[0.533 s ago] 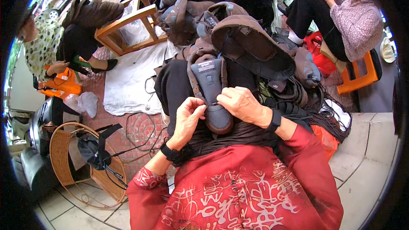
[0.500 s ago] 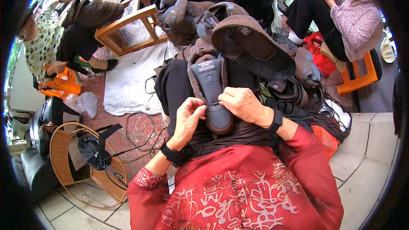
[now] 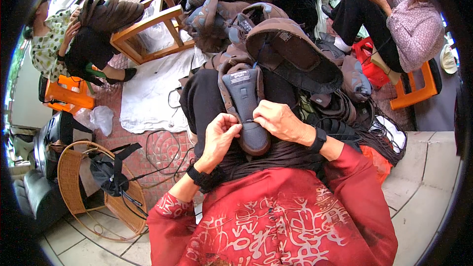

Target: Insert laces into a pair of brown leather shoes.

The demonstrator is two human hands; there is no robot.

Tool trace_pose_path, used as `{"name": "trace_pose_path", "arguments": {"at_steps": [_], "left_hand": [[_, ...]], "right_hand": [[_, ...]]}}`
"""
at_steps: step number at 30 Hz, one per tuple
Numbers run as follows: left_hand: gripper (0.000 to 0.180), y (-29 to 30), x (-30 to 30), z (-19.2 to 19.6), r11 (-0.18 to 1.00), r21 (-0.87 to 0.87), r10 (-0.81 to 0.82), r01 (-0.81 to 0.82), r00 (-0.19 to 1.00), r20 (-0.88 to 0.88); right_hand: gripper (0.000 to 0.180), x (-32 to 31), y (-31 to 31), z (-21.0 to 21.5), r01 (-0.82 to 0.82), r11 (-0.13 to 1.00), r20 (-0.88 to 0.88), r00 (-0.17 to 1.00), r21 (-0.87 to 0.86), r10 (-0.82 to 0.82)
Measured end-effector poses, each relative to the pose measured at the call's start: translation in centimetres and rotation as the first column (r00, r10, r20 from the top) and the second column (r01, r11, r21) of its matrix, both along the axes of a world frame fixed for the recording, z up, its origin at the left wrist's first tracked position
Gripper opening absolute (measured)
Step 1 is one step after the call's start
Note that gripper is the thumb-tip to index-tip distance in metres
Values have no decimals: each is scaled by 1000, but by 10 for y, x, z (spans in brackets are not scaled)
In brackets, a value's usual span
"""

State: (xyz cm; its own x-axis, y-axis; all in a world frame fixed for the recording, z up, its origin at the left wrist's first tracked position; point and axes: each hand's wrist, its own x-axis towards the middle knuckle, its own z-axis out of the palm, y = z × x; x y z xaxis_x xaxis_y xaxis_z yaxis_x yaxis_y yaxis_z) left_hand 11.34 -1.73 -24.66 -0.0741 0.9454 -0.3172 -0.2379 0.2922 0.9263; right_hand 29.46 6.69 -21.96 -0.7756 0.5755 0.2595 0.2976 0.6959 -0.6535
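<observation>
A brown and grey shoe upper point(image 3: 242, 96) lies across my lap, its padded tongue uppermost and its rounded toe toward me. At the lower end of the tongue, a short dark shoelace point(image 3: 249, 120) crosses between my hands. My left hand point(image 3: 220, 135) is closed in a pinch at the left edge of the shoe's opening, with thumb and forefinger together on the lace. From the right, my right hand point(image 3: 282, 122) pinches at the opposite edge, its fingertips hiding the lace's other end. A bundle of dark laces point(image 3: 266, 160) lies over my lap below the toe.
Beyond my knees are a large upturned shoe upper point(image 3: 295, 54) and a heap of brown uppers point(image 3: 207, 17). A wooden stool frame point(image 3: 148, 34), white cloth point(image 3: 148, 88) and wicker chair point(image 3: 74, 187) stand left. Two co-workers sit far left and far right, on orange stools point(image 3: 416, 86).
My hands stay at the shoe's opening, the left one shifted very slightly inward. The co-worker on the left has brought the hands to the stacked uppers on the lap.
</observation>
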Motion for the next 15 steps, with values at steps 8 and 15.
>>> {"name": "trace_pose_path", "arguments": {"at_steps": [8, 15], "left_hand": [[13, 1, 0, 0, 1000, -2, -9, 9, 1000, 22], [14, 3, 2, -1, 999, -1, -32, 32, 999, -1]], "right_hand": [[10, 5, -5, 11, 38, 995, -49, 998, -87, -42], [10, -1, -7, 6, 69, 987, 75, 994, 142, -80]]}}
